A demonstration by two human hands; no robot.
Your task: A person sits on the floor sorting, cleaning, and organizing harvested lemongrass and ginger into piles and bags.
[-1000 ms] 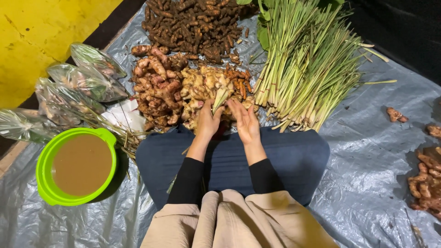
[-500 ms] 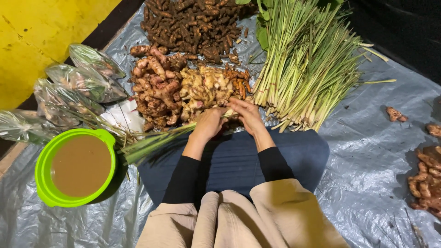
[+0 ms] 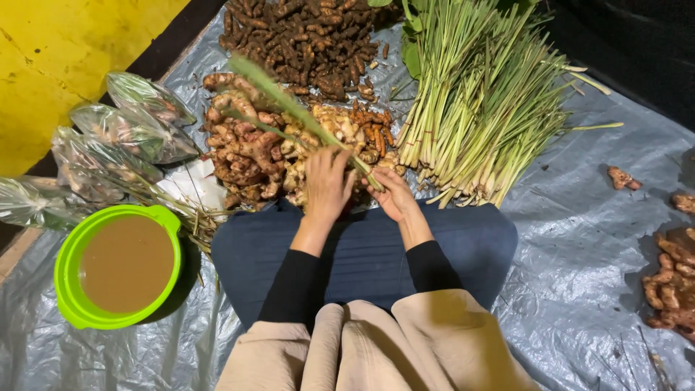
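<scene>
- Head view: we see our left hand [image 3: 327, 182] closed around a lemongrass stalk [image 3: 289, 108], its grip near the pale base end; the stalk slants up and to the left over the roots, its green top blurred
- our right hand [image 3: 394, 194] lies just beside the left, palm turned partly up, fingers curled at the stalk's base end; whether its grip is actually closed on the stalk we cannot tell
- both hands hover above a heap of pale ginger roots [image 3: 253, 156], with a small cluster of orange turmeric [image 3: 373, 134] just beside it
- farther back lies a darker pile of brown rhizomes [image 3: 311, 40]; to the right, a big bundle of lemongrass [image 3: 478, 101] fans out on the grey plastic sheet [image 3: 579, 239]
- to the left, clear plastic bags [image 3: 130, 134] of herbs lie side by side; near them sits a green bowl [image 3: 69, 304] holding brown liquid
- a dark blue cloth [image 3: 369, 253] covers our lap under black sleeves; loose ginger pieces [image 3: 670, 279] lie at the far right edge
</scene>
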